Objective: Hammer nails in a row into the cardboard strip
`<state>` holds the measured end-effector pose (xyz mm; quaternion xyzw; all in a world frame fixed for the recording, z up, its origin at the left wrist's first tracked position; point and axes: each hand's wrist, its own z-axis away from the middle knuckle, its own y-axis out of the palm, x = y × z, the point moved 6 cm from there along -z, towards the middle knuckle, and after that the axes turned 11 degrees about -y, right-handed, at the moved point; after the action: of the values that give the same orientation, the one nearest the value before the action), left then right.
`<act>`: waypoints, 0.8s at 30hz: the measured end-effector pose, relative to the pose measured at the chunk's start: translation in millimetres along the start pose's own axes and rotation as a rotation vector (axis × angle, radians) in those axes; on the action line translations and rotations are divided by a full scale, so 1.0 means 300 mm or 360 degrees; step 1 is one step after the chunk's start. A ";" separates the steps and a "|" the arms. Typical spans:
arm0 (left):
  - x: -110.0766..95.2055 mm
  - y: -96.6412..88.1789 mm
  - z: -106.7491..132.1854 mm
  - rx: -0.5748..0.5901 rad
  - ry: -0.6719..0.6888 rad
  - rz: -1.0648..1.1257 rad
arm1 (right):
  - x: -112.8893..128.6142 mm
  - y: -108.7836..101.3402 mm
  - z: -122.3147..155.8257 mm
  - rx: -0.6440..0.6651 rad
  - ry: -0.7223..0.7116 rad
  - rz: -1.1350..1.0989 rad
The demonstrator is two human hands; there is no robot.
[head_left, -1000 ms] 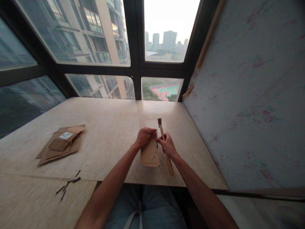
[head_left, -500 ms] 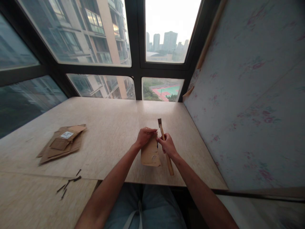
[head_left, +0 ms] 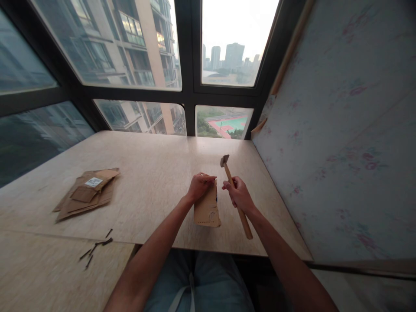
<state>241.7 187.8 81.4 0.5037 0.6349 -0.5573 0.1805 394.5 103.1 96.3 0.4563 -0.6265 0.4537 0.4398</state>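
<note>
My left hand (head_left: 200, 186) is closed on the upper end of a folded piece of brown cardboard (head_left: 206, 210), just above the table near its front edge. The cardboard's right side is ragged, and small marks or holes show near its lower end. My right hand (head_left: 239, 193) is wrapped round the wooden handle of a hammer (head_left: 245, 223), a short way right of the cardboard. The hammer's metal head points away from me, toward the window. Whether a nail sits in the left fingers is too small to tell.
To the left lies a stack of flattened brown cardboard (head_left: 86, 193) with a white label. Several dark nails (head_left: 95, 247) are scattered at the front left, near a seam in the tabletop (head_left: 152, 156). A flowered wall (head_left: 341, 143) bounds the right side, windows the back.
My right hand has moved right, away from the cardboard, and the hammer has turned so its head shows from the side. My left hand still holds the cardboard.
</note>
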 end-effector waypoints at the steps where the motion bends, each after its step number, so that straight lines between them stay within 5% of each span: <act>1: 0.000 0.000 0.001 0.0000 -0.0011 -0.0003 | 0.024 -0.013 0.006 0.0043 -0.0007 -0.0018; 8: 0.025 0.003 -0.002 -0.0018 -0.0171 0.0131 | 0.129 -0.052 0.077 0.0436 0.0175 -0.0090; 19: 0.024 0.013 0.004 0.0064 -0.0303 0.0283 | 0.095 -0.023 0.075 0.0489 0.0274 0.0115; 24: 0.014 0.007 0.004 0.0049 -0.0304 0.0250 | 0.108 -0.030 0.068 0.0354 0.0171 0.0114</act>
<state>241.3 188.4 76.5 0.4991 0.5648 -0.5967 0.2755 394.1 76.3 125.0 0.4546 -0.5637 0.5597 0.4028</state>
